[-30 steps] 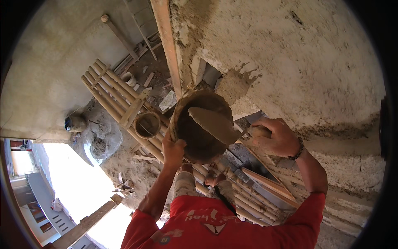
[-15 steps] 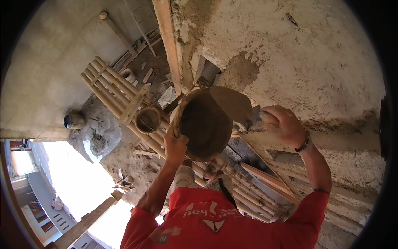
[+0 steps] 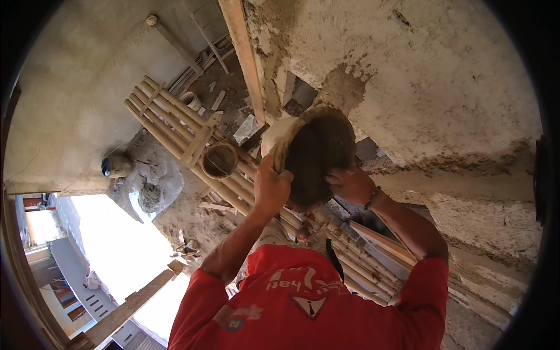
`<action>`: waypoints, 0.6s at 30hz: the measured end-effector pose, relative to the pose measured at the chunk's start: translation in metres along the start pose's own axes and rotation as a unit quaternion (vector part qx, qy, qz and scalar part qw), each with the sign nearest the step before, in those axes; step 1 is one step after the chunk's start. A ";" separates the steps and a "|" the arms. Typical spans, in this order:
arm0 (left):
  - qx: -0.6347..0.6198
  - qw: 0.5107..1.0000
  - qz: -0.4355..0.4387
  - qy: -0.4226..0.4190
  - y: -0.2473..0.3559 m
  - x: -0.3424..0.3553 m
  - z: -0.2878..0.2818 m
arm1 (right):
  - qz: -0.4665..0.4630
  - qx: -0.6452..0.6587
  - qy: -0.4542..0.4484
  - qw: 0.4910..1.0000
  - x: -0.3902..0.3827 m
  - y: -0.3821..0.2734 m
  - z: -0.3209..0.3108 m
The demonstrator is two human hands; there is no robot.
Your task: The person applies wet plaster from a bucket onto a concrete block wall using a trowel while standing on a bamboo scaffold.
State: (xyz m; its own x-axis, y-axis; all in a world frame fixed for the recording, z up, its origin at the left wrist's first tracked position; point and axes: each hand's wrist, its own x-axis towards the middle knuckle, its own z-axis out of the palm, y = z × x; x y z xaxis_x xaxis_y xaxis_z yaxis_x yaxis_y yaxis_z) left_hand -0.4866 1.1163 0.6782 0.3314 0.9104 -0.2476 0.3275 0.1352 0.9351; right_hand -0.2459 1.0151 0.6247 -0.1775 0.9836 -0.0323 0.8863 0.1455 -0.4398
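A mortar-caked bucket (image 3: pixel 321 160) is held up in front of me, tilted, its inside dark and wet-looking. My left hand (image 3: pixel 273 188) grips its left rim, the thumb over the edge. At the bucket's lower right, my right hand (image 3: pixel 353 185) is closed with its fingers at the opening. What those fingers hold is hidden, and the trowel seen earlier is not visible. Beyond the bucket rises a rough plastered wall (image 3: pixel 443 76), with a darker damp mortar patch (image 3: pixel 344 87) on it.
Below me runs a scaffold of bamboo poles (image 3: pixel 175 125), with a second bucket (image 3: pixel 219 160) on it. Lower down lie a mortar heap (image 3: pixel 153 189), a dark drum (image 3: pixel 116 165) and a pale bucket (image 3: pixel 190 100). A wooden post (image 3: pixel 245 58) stands by the wall.
My right hand, which held out a mortar-loaded trowel, has come left and down to the bucket. The bucket has shifted right and tipped more, with my left hand still on its rim.
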 end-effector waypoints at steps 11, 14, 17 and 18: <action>-0.264 0.964 -0.018 0.027 -0.033 0.007 -0.021 | 0.049 0.076 0.009 0.996 0.002 -0.057 -0.115; -0.291 0.956 0.024 0.037 -0.040 0.009 -0.023 | 0.036 0.081 -0.002 0.996 0.006 -0.071 -0.156; -0.272 0.961 0.029 0.051 -0.041 0.009 -0.030 | 0.044 0.134 -0.056 0.988 0.014 -0.072 -0.181; -0.275 0.960 0.026 0.050 -0.040 0.009 -0.031 | 0.077 0.164 -0.082 0.980 0.017 -0.067 -0.185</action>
State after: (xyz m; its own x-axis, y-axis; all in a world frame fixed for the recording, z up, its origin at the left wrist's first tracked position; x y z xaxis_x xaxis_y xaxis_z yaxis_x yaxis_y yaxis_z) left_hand -0.5242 1.1312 0.6465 0.2390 0.9509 -0.1967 -0.2134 0.2491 0.9447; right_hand -0.2296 1.0417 0.8198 -0.1425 0.9571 -0.2523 0.7276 -0.0716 -0.6823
